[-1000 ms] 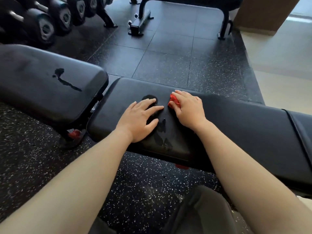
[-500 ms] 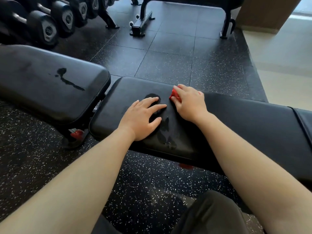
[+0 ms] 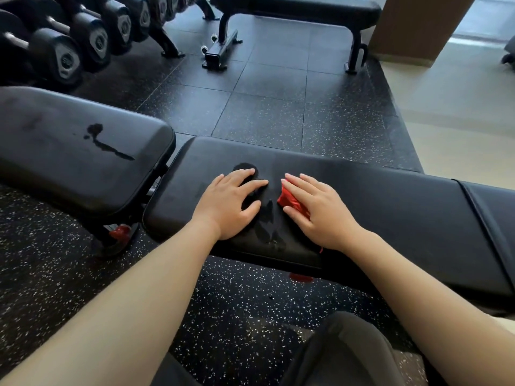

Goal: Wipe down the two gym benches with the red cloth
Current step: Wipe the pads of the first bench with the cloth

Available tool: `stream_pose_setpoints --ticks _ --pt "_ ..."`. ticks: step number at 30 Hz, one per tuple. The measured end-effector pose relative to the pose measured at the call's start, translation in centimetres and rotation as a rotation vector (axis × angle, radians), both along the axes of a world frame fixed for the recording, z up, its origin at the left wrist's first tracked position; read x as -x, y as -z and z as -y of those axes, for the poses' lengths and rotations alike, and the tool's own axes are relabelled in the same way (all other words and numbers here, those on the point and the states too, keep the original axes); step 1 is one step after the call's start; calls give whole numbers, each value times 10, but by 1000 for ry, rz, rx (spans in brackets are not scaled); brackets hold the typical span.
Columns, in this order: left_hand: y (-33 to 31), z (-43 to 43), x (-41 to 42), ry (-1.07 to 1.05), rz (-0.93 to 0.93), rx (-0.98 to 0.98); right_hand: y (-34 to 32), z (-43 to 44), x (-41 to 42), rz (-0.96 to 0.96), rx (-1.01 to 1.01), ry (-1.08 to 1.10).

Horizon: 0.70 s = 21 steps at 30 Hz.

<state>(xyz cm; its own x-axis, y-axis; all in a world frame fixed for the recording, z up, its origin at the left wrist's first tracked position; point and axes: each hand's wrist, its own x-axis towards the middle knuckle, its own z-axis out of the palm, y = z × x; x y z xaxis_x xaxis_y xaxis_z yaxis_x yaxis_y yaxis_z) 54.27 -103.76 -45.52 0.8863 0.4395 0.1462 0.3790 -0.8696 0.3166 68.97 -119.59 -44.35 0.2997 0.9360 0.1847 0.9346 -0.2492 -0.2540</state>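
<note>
One red cloth (image 3: 291, 200) lies under the right hand (image 3: 323, 213), left hand (image 3: 228, 204) alongside.

Floor: black rubber tiles (image 3: 278, 112), white-speckled, seams visible. To the right the tiles end at a smooth beige floor (image 3: 451, 121).
Upper left: row of black dumbbells (image 3: 67, 59) on a rack, its angled leg (image 3: 167, 43) resting on the tiles.
Top centre: flat black bench (image 3: 306, 6) on a dark metal frame, small wheels (image 3: 207, 48) at one foot.
Top right: tan pillar (image 3: 418, 23); daylight (image 3: 485, 18) behind it.
</note>
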Motion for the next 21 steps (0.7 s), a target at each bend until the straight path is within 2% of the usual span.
stream_pose_setpoints --ticks 6,12,21 --pt "4 -2 -1 -5 10 -14 4 -32 -12 -46 -86 83" --pt "4 -2 -1 -4 30 -23 -1 -77 -26 -55 -71 166" --pt "2 -1 -1 -3 21 -2 3 -30 6 -48 -63 138"
